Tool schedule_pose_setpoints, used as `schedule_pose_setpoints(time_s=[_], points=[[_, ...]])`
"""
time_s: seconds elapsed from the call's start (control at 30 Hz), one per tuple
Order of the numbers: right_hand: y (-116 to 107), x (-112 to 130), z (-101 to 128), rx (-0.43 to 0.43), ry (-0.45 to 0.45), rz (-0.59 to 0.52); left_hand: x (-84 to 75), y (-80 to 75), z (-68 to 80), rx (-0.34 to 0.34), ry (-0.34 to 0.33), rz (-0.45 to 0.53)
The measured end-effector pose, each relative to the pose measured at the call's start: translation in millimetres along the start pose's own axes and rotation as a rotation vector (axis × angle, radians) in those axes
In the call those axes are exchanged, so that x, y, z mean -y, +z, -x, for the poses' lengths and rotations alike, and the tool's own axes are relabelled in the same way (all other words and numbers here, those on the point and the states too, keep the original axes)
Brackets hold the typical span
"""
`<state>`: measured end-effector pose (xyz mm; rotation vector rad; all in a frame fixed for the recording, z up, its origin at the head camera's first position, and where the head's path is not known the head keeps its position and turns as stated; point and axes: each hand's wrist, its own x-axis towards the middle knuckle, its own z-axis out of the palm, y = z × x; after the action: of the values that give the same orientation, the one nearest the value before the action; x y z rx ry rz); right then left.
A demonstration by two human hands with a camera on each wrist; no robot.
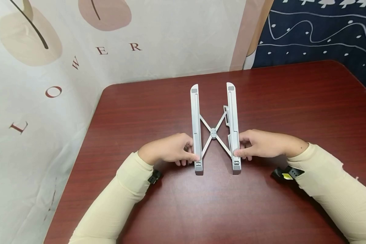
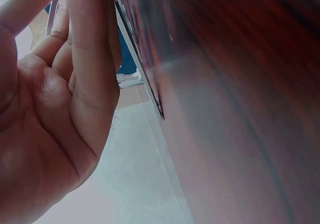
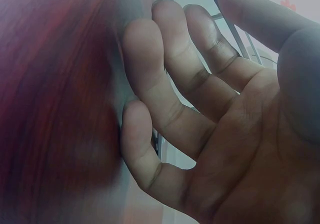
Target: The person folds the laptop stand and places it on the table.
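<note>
while in grip, stand [image 1: 213, 133] between hands [image 1: 173, 148] [image 1: 263, 144]

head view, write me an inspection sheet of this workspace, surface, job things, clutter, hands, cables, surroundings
Surface: reddish-brown wood-grain table.
Job's things: one silver folding stand, its two rails apart, joined by crossed arms.
Clutter: nothing seen.
Hands: left hand grips the left rail toward its near end; right hand grips the right rail likewise. A black device shows at the left wrist, another at the right.
Cables: nothing seen.
Surroundings: pale cloth with printed letters; dark blue patterned cloth at the far right.
</note>
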<state>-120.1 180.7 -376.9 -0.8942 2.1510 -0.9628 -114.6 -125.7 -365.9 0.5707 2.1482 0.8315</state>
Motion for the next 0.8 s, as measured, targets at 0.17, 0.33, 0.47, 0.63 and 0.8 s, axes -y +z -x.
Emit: schedule_pose_setpoints(time_s=[0.17, 0.33, 0.47, 0.63, 0.8], points=[[0.0, -0.5, 0.4, -0.003, -0.002, -0.001, 0.4, 0.7, -0.5, -0.004, 0.002, 0.005], [-0.1, -0.4, 0.5, -0.002, -0.007, 0.002, -0.5, 1.4, -0.7, -0.001, 0.001, 0.010], [0.3, -1.1, 0.2, -0.002, -0.006, 0.005, -2.1, 3.1, -0.7, 0.001, 0.011, 0.013], [0.8, -2.0, 0.1, -0.002, -0.005, 0.004, -3.2, 4.3, -0.5, -0.002, 0.017, 0.006], [1.1, -2.4, 0.3, 0.000, -0.009, -0.003, -5.0, 5.1, -1.0, -0.003, 0.023, 0.007]])
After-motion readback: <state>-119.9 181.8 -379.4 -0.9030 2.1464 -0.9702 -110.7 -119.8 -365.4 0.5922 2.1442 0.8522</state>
